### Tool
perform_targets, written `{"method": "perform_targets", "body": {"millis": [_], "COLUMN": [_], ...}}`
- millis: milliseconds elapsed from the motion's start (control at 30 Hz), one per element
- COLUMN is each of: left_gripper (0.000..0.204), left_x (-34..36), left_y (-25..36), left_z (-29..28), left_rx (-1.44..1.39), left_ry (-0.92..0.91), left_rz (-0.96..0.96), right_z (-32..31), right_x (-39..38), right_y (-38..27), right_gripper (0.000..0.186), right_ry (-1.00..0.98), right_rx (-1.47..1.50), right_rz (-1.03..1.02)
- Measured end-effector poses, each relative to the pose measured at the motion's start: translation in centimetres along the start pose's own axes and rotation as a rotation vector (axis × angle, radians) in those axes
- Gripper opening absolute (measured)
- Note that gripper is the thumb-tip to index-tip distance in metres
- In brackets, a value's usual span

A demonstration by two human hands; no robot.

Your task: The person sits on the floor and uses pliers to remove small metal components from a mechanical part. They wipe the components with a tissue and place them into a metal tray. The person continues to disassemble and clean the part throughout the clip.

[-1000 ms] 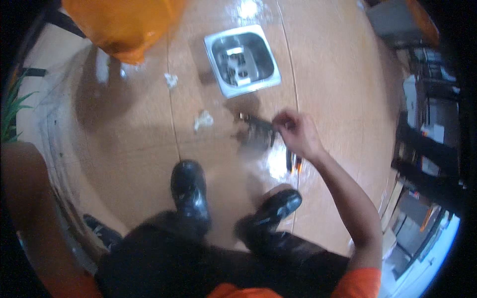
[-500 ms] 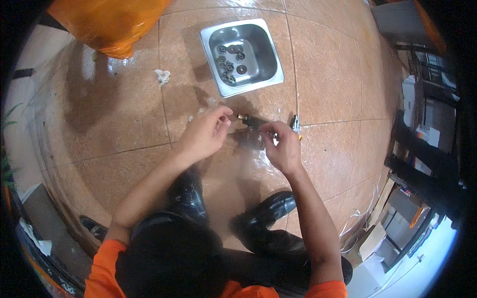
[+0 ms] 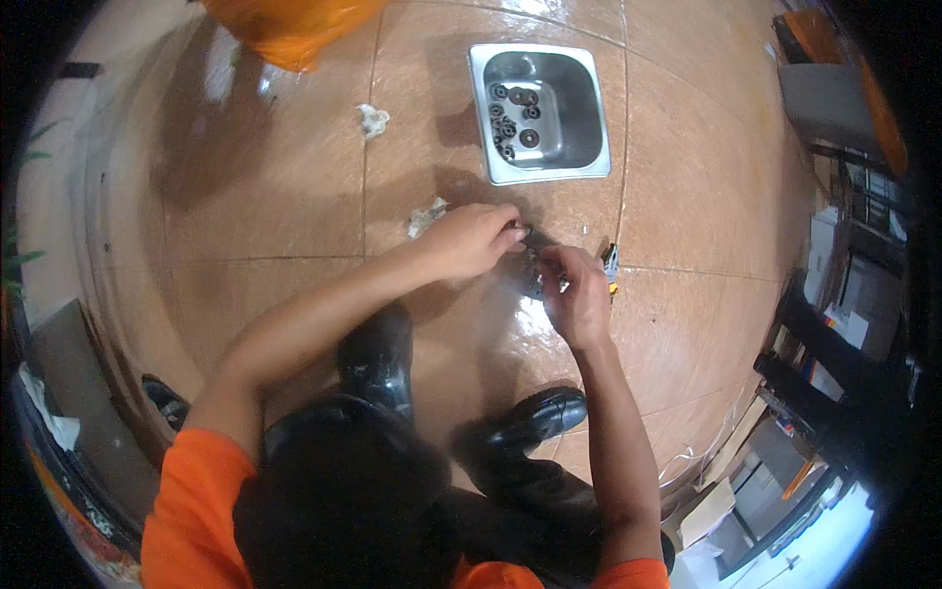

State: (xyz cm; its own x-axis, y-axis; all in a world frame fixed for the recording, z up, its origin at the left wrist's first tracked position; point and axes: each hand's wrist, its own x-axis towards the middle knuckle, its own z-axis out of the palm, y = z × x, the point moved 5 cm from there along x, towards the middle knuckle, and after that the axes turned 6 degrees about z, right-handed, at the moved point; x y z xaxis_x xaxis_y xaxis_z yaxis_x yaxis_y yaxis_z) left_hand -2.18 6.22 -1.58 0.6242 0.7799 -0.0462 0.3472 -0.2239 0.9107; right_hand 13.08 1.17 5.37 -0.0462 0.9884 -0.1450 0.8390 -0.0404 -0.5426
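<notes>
My left hand [image 3: 469, 241] comes in from the left, thumb and fingertips pinched together at the near end of a small dark part [image 3: 530, 234]. Close beside it, my right hand [image 3: 579, 293] is curled, its fingers closed over something mostly hidden, with dark and shiny bits showing at the fingertips. Both hands are low over the tiled floor, nearly touching. Beyond them stands a square steel pan [image 3: 481, 108] with several dark round parts [image 3: 508, 128] in it, some with a hole in the middle. A tool like pliers [image 3: 610, 269], with some yellow on it, lies right of my right hand.
White crumpled scraps [image 3: 374, 121] lie on the brown tiles [image 3: 265, 324], with another scrap [image 3: 426, 216] beside my left wrist. An orange bag [image 3: 294, 29] hangs in at the top left. My black boots [image 3: 378, 358] are below. Dark racks [image 3: 834, 334] and boxes line the right.
The view has shifted, so the pan appears further right. My left hand has moved closer to my right, and the brass-ended dark part seen between them is now mostly covered.
</notes>
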Motion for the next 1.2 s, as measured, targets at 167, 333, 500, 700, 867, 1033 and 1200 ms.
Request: {"method": "perform_targets", "body": {"millis": [167, 333, 500, 700, 867, 1033, 1200], "left_gripper": [0.022, 0.024, 0.025, 0.023, 0.023, 0.023, 0.024], "left_x": [0.8, 0.9, 0.8, 0.9, 0.8, 1.1, 1.1], "left_y": [0.1, 0.4, 0.6, 0.7, 0.8, 0.8, 0.7], "left_z": [0.1, 0.1, 0.1, 0.1, -0.1, 0.1, 0.0], "left_rx": [0.119, 0.179, 0.211, 0.208, 0.191, 0.211, 0.237], "left_ry": [-0.035, -0.038, -0.051, -0.064, -0.065, -0.060, -0.088], "left_rz": [0.018, -0.012, -0.025, -0.047, -0.057, -0.032, -0.043], "right_z": [0.2, 0.7, 1.0, 2.1, 0.9, -0.6, -0.2], "right_x": [-0.3, -0.2, 0.1, 0.2, 0.1, -0.3, -0.1], "right_y": [-0.4, -0.5, -1.1, 0.3, -0.5, -0.8, -1.1], "right_gripper": [0.012, 0.006, 0.007, 0.012, 0.010, 0.015, 0.021], "right_ry": [0.091, 0.093, 0.072, 0.017, -0.038, -0.020, -0.040], "right_rx": [-0.193, -0.327, -0.382, -0.492, -0.488, -0.352, -0.447], "right_rz": [-0.207, -0.245, -0.284, -0.273, -0.168, -0.320, -0.422]}}
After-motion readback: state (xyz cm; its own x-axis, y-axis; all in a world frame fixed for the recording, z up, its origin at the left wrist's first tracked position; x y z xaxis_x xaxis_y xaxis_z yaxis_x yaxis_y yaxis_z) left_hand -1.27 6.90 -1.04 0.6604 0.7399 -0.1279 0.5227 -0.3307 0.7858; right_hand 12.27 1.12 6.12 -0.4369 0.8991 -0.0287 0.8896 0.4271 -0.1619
